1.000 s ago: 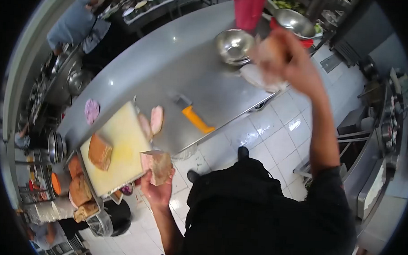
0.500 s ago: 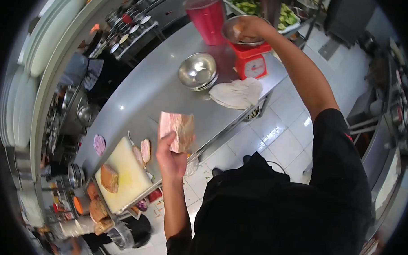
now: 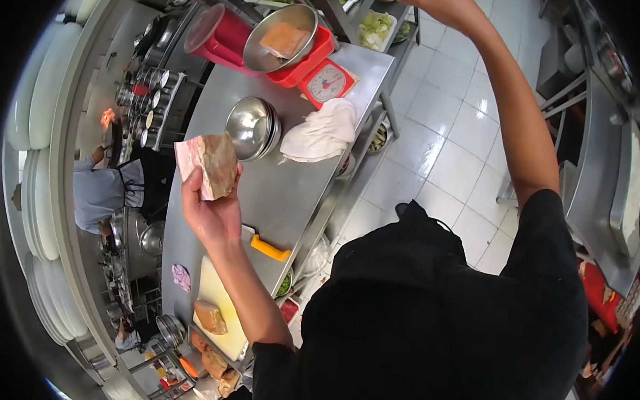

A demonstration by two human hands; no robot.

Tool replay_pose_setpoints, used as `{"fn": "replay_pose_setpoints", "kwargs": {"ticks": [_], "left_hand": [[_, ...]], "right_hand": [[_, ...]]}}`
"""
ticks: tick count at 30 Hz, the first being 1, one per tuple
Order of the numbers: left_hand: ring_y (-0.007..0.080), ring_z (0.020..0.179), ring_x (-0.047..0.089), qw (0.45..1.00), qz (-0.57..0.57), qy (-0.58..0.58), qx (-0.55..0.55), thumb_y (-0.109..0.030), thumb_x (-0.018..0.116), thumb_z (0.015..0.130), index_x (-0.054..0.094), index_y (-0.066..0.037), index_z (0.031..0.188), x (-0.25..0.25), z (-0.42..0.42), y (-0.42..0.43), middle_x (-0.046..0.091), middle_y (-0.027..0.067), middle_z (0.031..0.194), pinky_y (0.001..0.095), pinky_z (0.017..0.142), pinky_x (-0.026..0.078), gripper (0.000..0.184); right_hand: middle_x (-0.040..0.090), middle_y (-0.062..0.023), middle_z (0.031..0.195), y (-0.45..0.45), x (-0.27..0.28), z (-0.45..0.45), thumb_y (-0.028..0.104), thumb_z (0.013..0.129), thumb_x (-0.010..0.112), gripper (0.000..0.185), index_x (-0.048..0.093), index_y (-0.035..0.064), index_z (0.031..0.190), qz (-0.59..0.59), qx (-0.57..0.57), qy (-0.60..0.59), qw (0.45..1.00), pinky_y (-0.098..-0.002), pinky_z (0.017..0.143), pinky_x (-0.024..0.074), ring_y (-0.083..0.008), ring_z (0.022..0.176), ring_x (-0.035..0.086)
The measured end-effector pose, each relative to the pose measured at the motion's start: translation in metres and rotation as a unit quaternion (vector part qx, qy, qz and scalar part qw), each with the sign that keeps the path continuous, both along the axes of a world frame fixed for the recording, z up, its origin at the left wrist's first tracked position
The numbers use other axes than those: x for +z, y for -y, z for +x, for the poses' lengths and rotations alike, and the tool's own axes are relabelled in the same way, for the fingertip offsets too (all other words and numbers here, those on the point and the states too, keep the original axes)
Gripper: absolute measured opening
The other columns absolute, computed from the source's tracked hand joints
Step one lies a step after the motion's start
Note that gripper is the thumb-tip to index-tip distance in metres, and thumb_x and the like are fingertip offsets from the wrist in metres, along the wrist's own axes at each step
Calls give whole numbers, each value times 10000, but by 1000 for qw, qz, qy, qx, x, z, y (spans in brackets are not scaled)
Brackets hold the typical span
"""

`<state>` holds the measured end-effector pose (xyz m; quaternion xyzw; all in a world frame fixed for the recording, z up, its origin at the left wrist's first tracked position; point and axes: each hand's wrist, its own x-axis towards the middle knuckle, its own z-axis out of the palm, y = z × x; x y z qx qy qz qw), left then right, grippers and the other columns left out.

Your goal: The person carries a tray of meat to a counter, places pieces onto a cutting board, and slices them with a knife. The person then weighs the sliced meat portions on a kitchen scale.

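Observation:
My left hand (image 3: 210, 214) grips a thick block of pale pink, layered meat (image 3: 207, 166), raised above the steel table. At the top edge of the view is my right hand (image 3: 446, 5), its fingers partly cut off, so I cannot see whether they hold anything. Left of it, a steel bowl (image 3: 258, 60) rests on a red kitchen scale (image 3: 325, 82), with an orange-brown piece of meat (image 3: 283, 40) inside. Below my left forearm lies a yellow-handled knife (image 3: 270, 248), its blade mostly hidden. A further piece of meat (image 3: 210, 317) sits on the cutting board (image 3: 222, 288).
Stacked steel bowls (image 3: 248, 127) and a white cloth (image 3: 322, 133) lie on the table (image 3: 278, 191). A red pitcher (image 3: 220, 38) stands behind the scale. More meat chunks (image 3: 212, 362) fill a tray beside the board. Plates line a shelf (image 3: 89, 157); a person (image 3: 109, 192) stands beyond.
My right hand has left the bowl on the scale and moved right; meat now shows in that bowl. My left hand still holds its block. The camera view has turned.

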<state>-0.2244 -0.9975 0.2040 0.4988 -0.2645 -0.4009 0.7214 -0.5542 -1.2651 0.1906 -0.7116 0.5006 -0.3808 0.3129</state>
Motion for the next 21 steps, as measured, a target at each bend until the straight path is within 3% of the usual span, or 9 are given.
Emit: {"fn": "replay_pose_setpoints", "kwargs": {"ticks": [3, 7, 9, 11, 13, 14, 17, 19, 21], "left_hand": [[293, 1154, 537, 1000, 4, 8, -5, -217, 556, 867, 446, -32, 1324, 7, -6, 12, 525, 120, 1276, 490, 915, 469, 505], [285, 1151, 544, 1000, 0, 21, 7, -221, 553, 869, 456, -30, 1317, 11, -8, 17, 535, 117, 1266, 486, 909, 476, 497], [278, 1147, 552, 999, 1, 33, 16, -221, 553, 869, 460, -29, 1318, 14, -11, 19, 546, 116, 1259, 478, 901, 484, 497], [270, 1136, 565, 999, -8, 52, -8, -220, 554, 868, 459, -27, 1322, 14, -6, 30, 561, 118, 1250, 464, 893, 493, 503], [259, 1123, 574, 996, -8, 85, -4, -208, 560, 866, 449, -32, 1336, 14, -5, 53, 562, 128, 1253, 436, 845, 524, 514], [248, 1074, 596, 992, -31, 122, -8, -175, 567, 855, 438, -41, 1350, 13, -3, 68, 568, 124, 1238, 405, 795, 543, 529], [174, 878, 623, 982, -20, 189, 15, -84, 584, 820, 443, -34, 1351, 14, -2, 107, 608, 108, 1098, 310, 646, 540, 552], [135, 783, 603, 977, -9, 211, 28, -65, 612, 793, 463, -26, 1337, 13, -3, 125, 627, 82, 1018, 277, 604, 496, 565], [180, 845, 636, 967, 21, 254, 16, -99, 595, 800, 408, -10, 1374, 9, 4, 140, 606, 119, 1109, 323, 633, 550, 610]], "right_hand": [[672, -201, 811, 10, -20, 8, 246, 732, 710, 398, 632, -16, 1022, -123, 2, -57, 991, -368, 670, 518, -292, 728, 655], [663, -222, 846, 11, -9, 38, 273, 740, 695, 361, 650, -2, 970, -76, 31, -53, 995, -404, 710, 506, -326, 810, 657], [661, -218, 870, 21, -16, 74, 279, 736, 693, 368, 653, 11, 984, -164, 24, -66, 984, -414, 723, 504, -327, 826, 654], [663, -233, 929, 16, -1, 113, 312, 740, 700, 426, 646, 33, 1057, -114, 114, -34, 986, -412, 786, 510, -323, 906, 655], [648, -194, 1124, 30, -17, 169, 539, 663, 722, 725, 589, 76, 1205, -138, 152, -196, 959, -454, 879, 487, -377, 1001, 634], [665, -167, 1101, 28, -22, 188, 461, 701, 720, 625, 602, 94, 1193, -94, 143, -218, 961, -533, 896, 439, -339, 977, 656], [639, -146, 1161, 29, -34, 219, 471, 691, 727, 731, 507, 121, 1294, -81, 159, -371, 911, -614, 932, 362, -329, 1069, 613], [636, -137, 1160, 16, -30, 227, 434, 722, 702, 679, 511, 119, 1292, -111, 138, -410, 895, -636, 959, 300, -331, 1110, 583], [622, -120, 1191, 7, -24, 223, 355, 759, 667, 540, 564, 148, 1248, -112, 120, -419, 893, -645, 984, 251, -339, 1141, 560]]}}
